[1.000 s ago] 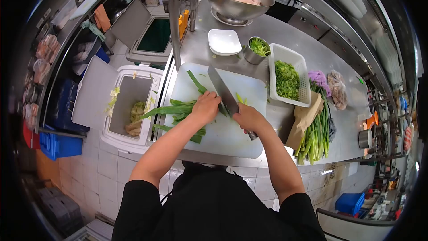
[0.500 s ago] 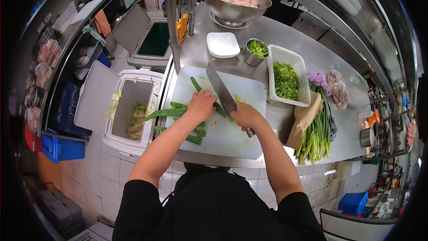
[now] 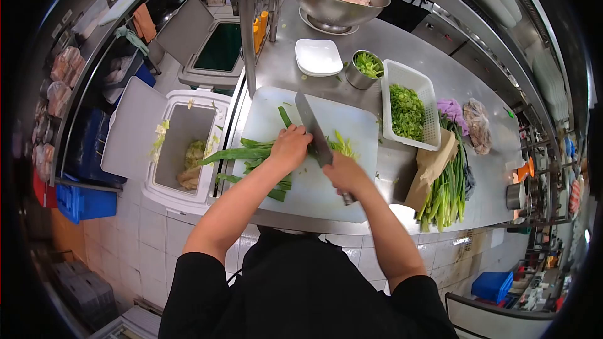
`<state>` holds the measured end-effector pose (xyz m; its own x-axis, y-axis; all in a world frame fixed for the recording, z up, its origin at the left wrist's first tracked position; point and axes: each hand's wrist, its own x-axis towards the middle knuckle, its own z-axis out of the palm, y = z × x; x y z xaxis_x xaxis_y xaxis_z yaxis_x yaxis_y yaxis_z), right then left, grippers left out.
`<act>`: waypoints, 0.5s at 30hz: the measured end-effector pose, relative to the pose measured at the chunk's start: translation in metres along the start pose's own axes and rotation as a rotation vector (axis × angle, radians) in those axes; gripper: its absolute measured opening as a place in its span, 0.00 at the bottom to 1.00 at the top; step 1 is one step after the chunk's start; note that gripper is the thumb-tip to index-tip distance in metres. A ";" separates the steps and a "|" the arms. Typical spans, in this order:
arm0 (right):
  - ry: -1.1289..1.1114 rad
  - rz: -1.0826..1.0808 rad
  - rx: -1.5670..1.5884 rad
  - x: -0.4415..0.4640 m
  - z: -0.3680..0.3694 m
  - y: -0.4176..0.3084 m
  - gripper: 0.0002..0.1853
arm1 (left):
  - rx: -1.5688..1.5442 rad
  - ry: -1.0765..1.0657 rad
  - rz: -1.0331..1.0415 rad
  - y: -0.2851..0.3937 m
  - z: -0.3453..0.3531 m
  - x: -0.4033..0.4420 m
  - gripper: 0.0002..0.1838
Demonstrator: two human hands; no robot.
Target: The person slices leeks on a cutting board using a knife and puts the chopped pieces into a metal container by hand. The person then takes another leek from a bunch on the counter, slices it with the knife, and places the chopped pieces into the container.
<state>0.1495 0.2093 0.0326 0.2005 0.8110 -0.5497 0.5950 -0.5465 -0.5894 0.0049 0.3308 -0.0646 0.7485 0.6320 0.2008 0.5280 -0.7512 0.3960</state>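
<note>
My right hand (image 3: 344, 172) is wrapped round the handle of a broad kitchen knife (image 3: 313, 129), its blade pointing away from me. Closed fingers of my left hand (image 3: 292, 148) press green onion leaves (image 3: 235, 154) onto the white cutting board (image 3: 264, 111), with the fingertips close beside the blade. Some leaves stick out to the left past the board's edge. Thin cut green pieces (image 3: 344, 145) lie right of the blade, partly behind my right hand.
Right of the board stand a white basket (image 3: 431, 115) of chopped greens and a green onion bunch (image 3: 443, 191) in brown paper. Behind are a metal cup (image 3: 360, 80), white dishes (image 3: 318, 58) and a bowl (image 3: 339, 10) of pale meat. An open bin (image 3: 183, 144) stands left.
More cut green pieces show right of the blade. My left hand sits slightly further right, and my right hand has shifted a little right and down with the knife.
</note>
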 end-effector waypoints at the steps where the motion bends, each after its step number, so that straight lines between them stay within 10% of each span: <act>1: 0.091 0.002 0.013 0.002 0.010 0.001 0.19 | 0.010 0.021 -0.006 0.000 0.002 0.000 0.10; 15: -0.040 0.038 -0.046 -0.023 -0.028 -0.021 0.17 | 0.051 -0.014 -0.053 0.005 -0.012 -0.003 0.10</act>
<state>0.1542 0.2076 0.0744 0.1928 0.7801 -0.5952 0.6224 -0.5662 -0.5404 0.0004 0.3279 -0.0523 0.7242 0.6688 0.1681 0.5866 -0.7256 0.3598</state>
